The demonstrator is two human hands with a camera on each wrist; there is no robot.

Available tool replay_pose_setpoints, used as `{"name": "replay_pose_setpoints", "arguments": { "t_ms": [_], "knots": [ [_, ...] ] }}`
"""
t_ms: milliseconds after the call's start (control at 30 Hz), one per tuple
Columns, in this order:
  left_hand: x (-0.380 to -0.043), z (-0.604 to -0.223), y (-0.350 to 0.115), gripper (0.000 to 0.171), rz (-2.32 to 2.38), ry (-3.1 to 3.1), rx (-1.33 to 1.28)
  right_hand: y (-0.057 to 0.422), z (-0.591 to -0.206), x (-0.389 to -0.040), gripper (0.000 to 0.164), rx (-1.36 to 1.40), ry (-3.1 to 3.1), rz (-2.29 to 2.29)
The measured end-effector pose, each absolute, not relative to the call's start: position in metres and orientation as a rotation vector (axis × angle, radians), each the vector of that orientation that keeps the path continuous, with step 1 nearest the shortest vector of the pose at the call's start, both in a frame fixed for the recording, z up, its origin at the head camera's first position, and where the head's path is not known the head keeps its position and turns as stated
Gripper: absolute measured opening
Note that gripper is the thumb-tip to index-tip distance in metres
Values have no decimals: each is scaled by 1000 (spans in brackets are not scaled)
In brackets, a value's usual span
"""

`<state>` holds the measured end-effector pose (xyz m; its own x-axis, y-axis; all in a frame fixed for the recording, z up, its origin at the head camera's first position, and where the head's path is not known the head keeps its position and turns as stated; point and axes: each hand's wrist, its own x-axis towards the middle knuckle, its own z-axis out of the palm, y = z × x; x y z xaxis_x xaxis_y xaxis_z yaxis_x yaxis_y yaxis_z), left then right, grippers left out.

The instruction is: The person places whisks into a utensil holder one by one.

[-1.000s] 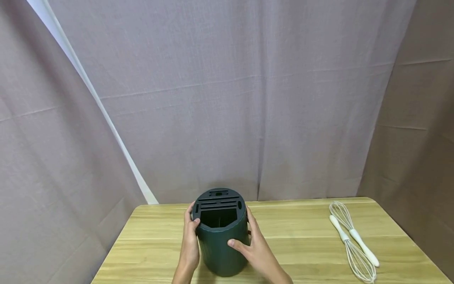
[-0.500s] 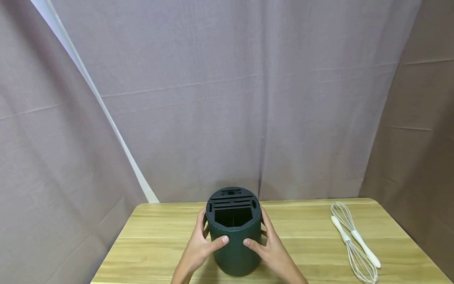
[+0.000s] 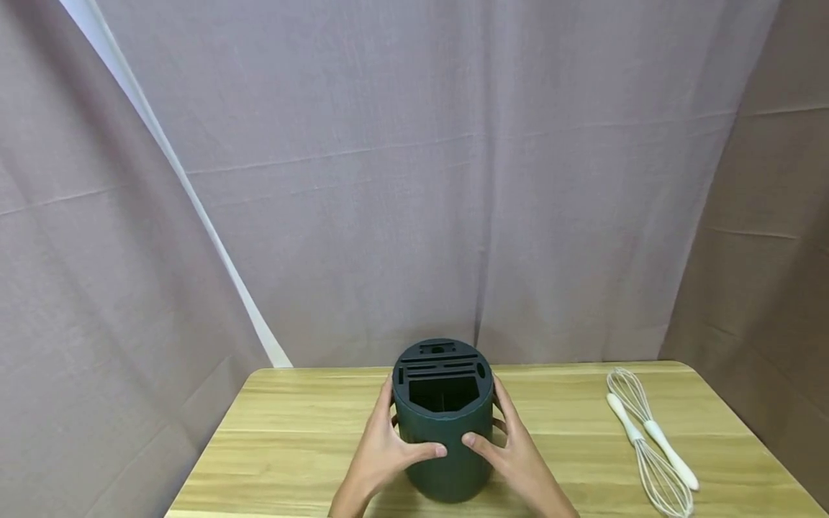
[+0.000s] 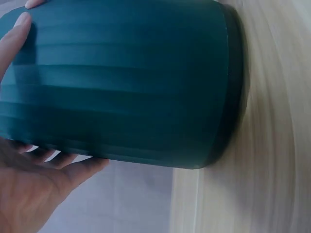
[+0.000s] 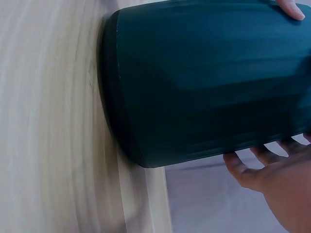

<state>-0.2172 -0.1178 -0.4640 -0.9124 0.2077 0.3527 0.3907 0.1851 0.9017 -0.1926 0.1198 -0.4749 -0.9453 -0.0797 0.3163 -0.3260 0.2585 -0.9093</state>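
Your left hand (image 3: 382,447) and right hand (image 3: 516,452) grip opposite sides of the dark-green slotted knife holder (image 3: 435,429), upright on the wooden table (image 3: 291,439); it looks stiff, probably smooth, so cradle both flanks.

Two whisks (image 3: 656,433) lie on a table (image 3: 291,439) before curtains (image 3: 363,237).

- Soft, even light falls across the gray curtain (image 3: 363,216), darker at right.
- Shadow darkens the counter (image 4: 277,121) beside the green canister (image 4: 131,82).
- Wrist views look hazy, slightly blurred.

Slotted holder (image 3: 444,426) — dark green, upright
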Motion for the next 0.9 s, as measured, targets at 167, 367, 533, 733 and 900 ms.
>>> {"name": "replay_pose_setpoints", "arguments": {
  "t_ms": [167, 367, 533, 733, 900],
  "knots": [
    [-217, -465, -107, 127, -1832, -2282, -608, 133, -474, -191, 100, 401, -2329, 1721],
    [-223, -464, -95, 127, -1819, -2281, -654, 146, -473, -194, 101, 438, -2306, 1664],
    [-222, -468, -90, 127, -1829, -2298, -648, 151, -477, -191, 101, 440, -2313, 1663],
    [-223, -471, -81, 127, -1846, -2304, -655, 159, -479, -190, 101, 406, -2325, 1655],
    [-229, -467, -76, 127, -1797, -2333, -685, 167, -474, -196, 100, 374, -2341, 1698]
  ]
}}
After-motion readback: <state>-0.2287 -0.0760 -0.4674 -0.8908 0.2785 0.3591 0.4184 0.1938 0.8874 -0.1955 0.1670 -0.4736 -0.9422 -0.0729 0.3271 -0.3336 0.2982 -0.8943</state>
